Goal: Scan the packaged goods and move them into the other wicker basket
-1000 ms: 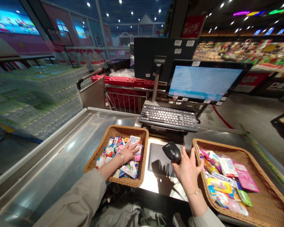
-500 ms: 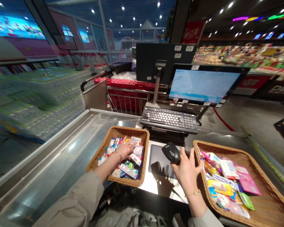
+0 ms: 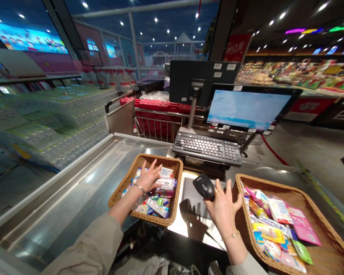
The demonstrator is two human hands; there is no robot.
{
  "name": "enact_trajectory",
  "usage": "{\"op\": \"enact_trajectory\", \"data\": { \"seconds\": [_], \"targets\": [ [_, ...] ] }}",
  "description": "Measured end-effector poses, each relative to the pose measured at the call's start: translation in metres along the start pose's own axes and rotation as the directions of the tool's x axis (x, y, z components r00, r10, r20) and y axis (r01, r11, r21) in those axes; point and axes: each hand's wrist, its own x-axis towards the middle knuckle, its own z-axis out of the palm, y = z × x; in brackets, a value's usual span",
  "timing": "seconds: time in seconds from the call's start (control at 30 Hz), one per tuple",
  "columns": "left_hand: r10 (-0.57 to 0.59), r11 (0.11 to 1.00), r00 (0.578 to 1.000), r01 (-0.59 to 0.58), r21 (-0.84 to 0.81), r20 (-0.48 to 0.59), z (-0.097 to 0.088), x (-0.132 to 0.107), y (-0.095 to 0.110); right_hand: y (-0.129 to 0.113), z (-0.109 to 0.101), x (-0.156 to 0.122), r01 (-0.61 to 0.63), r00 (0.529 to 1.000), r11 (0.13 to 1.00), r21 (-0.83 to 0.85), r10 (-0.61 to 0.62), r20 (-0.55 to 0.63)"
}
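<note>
My left hand (image 3: pixel 148 178) reaches into the left wicker basket (image 3: pixel 118 190), fingers spread over a heap of small colourful packets (image 3: pixel 160 194); it rests on them, and whether it grips one I cannot see. My right hand (image 3: pixel 222 206) holds a black handheld barcode scanner (image 3: pixel 205 186) above the dark scan plate (image 3: pixel 192 193), thumb and forefinger around its handle, the other fingers raised. To the right stands a second wicker basket (image 3: pixel 323 248) with several packets (image 3: pixel 275 225), just beside my right hand.
A black keyboard (image 3: pixel 208 147) and a lit monitor (image 3: pixel 246 107) stand behind the scan plate. The steel checkout counter (image 3: pixel 74 194) runs off to the left. Red shopping baskets (image 3: pixel 157 105) and a metal cart sit behind. Stacked water bottles (image 3: pixel 46 122) line the far left.
My left hand has slid toward the far left side of the basket, over other packets. My right hand with the scanner has shifted slightly left. The camera has drifted up and left.
</note>
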Motion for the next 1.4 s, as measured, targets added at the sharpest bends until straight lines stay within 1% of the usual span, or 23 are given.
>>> {"op": "enact_trajectory", "data": {
  "seconds": [0.1, 0.23, 0.33, 0.5, 0.63, 0.83, 1.1, 1.27, 1.4],
  "targets": [
    [-0.074, 0.997, 0.994, 0.077, 0.033, -0.086, -0.008, -0.002, 0.005, -0.002, -0.002, 0.000, 0.003, 1.000, 1.000, 0.027, -0.003, 0.003],
    [-0.162, 0.982, 0.965, 0.178, 0.058, -0.207, -0.018, 0.001, 0.016, -0.004, -0.003, 0.001, 0.012, 1.000, 0.998, 0.054, -0.012, -0.005],
    [-0.184, 0.976, 0.947, 0.207, 0.063, -0.262, -0.024, 0.006, 0.029, -0.006, -0.002, 0.002, 0.027, 0.999, 0.998, 0.064, -0.026, -0.025],
    [-0.186, 0.975, 0.932, 0.215, 0.060, -0.311, -0.030, 0.017, 0.055, -0.008, -0.003, 0.004, 0.032, 0.999, 0.997, 0.076, -0.029, -0.039],
    [-0.184, 0.976, 0.922, 0.213, 0.048, -0.341, -0.030, 0.027, 0.070, -0.009, -0.006, 0.005, 0.035, 0.999, 0.995, 0.094, -0.032, -0.042],
    [-0.172, 0.982, 0.923, 0.189, 0.015, -0.345, -0.026, 0.038, 0.082, -0.011, -0.011, 0.006, 0.042, 0.999, 0.992, 0.117, -0.038, -0.033],
    [-0.158, 0.986, 0.925, 0.168, -0.002, -0.346, -0.023, 0.046, 0.091, -0.011, -0.010, 0.007, 0.044, 0.998, 0.990, 0.132, -0.039, -0.040],
    [-0.148, 0.987, 0.914, 0.163, 0.007, -0.378, -0.023, 0.048, 0.094, -0.011, -0.011, 0.005, 0.078, 0.996, 0.987, 0.138, -0.070, -0.064],
    [-0.151, 0.986, 0.907, 0.168, 0.011, -0.393, -0.023, 0.050, 0.096, -0.011, -0.014, 0.004, 0.079, 0.996, 0.985, 0.152, -0.072, -0.056]
  ]
}}
